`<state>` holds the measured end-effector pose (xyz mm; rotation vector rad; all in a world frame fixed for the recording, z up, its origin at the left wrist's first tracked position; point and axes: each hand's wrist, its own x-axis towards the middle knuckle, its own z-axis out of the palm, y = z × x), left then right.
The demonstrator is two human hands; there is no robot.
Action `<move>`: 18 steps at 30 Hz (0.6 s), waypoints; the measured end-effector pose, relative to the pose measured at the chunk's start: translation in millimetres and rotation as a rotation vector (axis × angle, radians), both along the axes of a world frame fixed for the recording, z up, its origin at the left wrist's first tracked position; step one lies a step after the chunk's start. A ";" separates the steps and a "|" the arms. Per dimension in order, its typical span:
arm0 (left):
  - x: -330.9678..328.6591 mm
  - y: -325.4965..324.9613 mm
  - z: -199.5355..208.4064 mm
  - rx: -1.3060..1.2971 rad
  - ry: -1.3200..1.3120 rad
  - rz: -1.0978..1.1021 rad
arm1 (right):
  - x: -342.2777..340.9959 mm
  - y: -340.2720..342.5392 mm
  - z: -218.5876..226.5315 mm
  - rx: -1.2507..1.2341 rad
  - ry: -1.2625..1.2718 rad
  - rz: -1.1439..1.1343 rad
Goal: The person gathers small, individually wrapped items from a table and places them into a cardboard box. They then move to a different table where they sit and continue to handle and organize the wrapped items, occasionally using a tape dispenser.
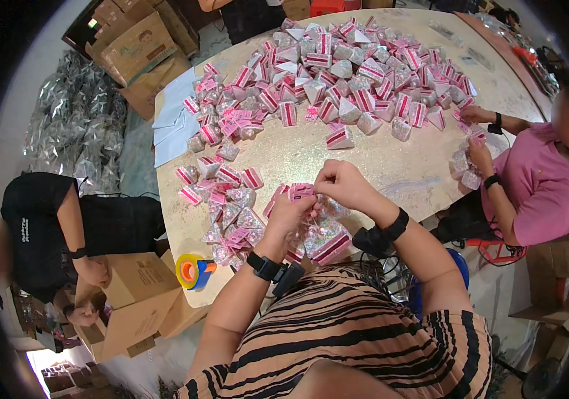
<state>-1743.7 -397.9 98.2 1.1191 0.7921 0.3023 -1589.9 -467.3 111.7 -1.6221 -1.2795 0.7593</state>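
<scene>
At the near edge of the table, my left hand (289,218) grips a pink tag (300,191). My right hand (349,187) is just beside it, thumb and fingers pinched together. What the right fingertips hold is too small to make out. Below both hands, close to my striped shirt, lie glittery wedge-shaped packets (328,243) with pink stripes, like cake slices. My left hand and wrist partly cover them. More such packets with pink tags (239,234) are heaped left of my left hand.
A large pile of similar packets (338,70) covers the far table. Tape rolls (192,271) lie at the left edge, near an open cardboard box (139,279) handled by a person in black. White sheets (175,123) lie far left. Right, a person in pink (541,179) handles packets; another stands behind.
</scene>
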 end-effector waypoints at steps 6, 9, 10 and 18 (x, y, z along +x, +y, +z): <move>0.1 1.7 -7.6 0.050 0.032 -0.001 | -16.0 -4.6 14.4 0.163 -0.336 -0.099; 1.5 -2.8 1.5 0.087 0.073 0.024 | -23.2 -6.5 13.9 0.222 -0.388 -0.119; 1.2 -3.2 1.9 0.097 0.082 0.026 | -24.5 -7.5 13.5 0.214 -0.396 -0.112; -2.0 -4.1 1.8 0.116 0.153 0.033 | -27.1 -13.0 11.9 0.180 -0.409 -0.086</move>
